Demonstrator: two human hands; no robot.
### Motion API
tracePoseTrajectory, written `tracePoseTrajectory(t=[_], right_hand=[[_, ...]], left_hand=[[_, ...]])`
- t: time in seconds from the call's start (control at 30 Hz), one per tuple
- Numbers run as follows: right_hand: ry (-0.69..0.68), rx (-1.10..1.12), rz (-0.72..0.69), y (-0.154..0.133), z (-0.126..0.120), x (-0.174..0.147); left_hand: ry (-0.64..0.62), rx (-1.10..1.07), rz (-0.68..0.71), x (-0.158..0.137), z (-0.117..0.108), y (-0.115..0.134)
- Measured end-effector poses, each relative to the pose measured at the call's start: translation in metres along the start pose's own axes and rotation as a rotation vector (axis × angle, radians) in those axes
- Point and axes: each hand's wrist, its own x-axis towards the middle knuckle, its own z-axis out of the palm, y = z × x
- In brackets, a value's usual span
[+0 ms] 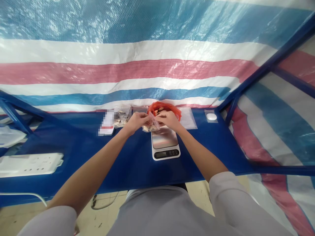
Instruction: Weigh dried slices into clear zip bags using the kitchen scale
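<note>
A small clear zip bag (150,127) with pale brown pieces in it hangs between my two hands, just off the back left corner of a white kitchen scale (164,139). My left hand (137,122) pinches the bag's upper left side. With its fingers closed, my right hand (168,120) grips the bag's reddish top edge. Behind the hands sits an open red plastic bag (176,111) holding brown, nut-like pieces. Left of my left hand lie filled clear bags (121,115). The scale's pan carries nothing, and its display is unreadable.
Flat clear bags (190,118) lie right of the red bag. A round white object (211,116) rests farther right. At the left are a white power strip (31,164) and a phone-like object (107,124). Blue frame bars (261,72) and a striped tarp enclose the blue table (118,170).
</note>
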Motion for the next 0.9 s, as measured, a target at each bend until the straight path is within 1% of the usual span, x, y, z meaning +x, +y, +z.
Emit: tracePoseTrajectory(t=[0.1, 0.17, 0.33, 0.5, 0.57, 0.77, 0.9], right_hand=[[-0.088, 0.151, 0.028, -0.003, -0.002, -0.001], [-0.110, 0.182, 0.062, -0.007, -0.006, -0.003], [-0.137, 0.143, 0.123, -0.014, -0.010, -0.006], [-0.130, 0.122, 0.167, -0.013, -0.008, -0.009], [-0.135, 0.133, 0.162, -0.011, -0.008, -0.009], [-0.146, 0.122, 0.106, -0.010, -0.009, -0.010], [-0.116, 0.085, 0.114, -0.017, -0.007, -0.011]], left_hand=[[-0.044, -0.035, 0.003, 0.000, 0.004, 0.001], [-0.051, -0.044, -0.002, 0.001, 0.005, 0.002], [-0.034, -0.027, 0.002, 0.004, 0.007, 0.000], [0.043, 0.122, 0.018, 0.003, 0.009, -0.002], [0.029, 0.138, 0.022, 0.002, 0.009, -0.002], [-0.059, 0.030, -0.025, 0.003, 0.010, 0.001], [-0.051, 0.059, -0.010, 0.003, 0.009, 0.002]])
